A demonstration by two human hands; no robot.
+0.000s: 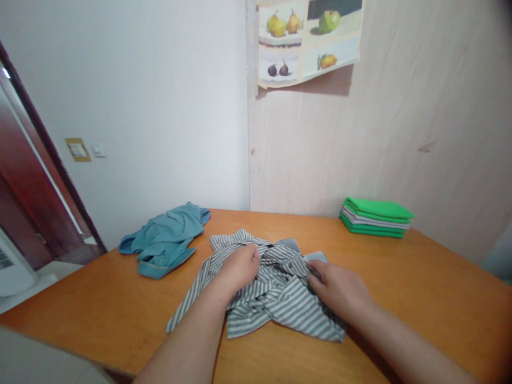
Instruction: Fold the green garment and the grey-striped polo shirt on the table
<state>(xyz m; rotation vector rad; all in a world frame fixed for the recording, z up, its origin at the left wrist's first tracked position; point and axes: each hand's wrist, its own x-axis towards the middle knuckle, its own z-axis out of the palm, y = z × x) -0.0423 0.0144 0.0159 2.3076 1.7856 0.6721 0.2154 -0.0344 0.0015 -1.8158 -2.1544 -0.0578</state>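
Observation:
A crumpled grey-and-white striped shirt (276,298) lies in the middle of the orange wooden table (420,288). My left hand (240,266) rests on the shirt's upper left part, its fingers curled shut on a fold of the cloth. My right hand (340,290) lies on the shirt's right side, fingers closed and pinching the fabric near the collar. Both forearms reach in from the near edge.
A crumpled blue garment (168,240) lies at the table's back left. A neat stack of folded green and grey cloths (376,216) sits at the back right against the wall. A fruit poster (308,40) hangs above. A doorway opens at the left.

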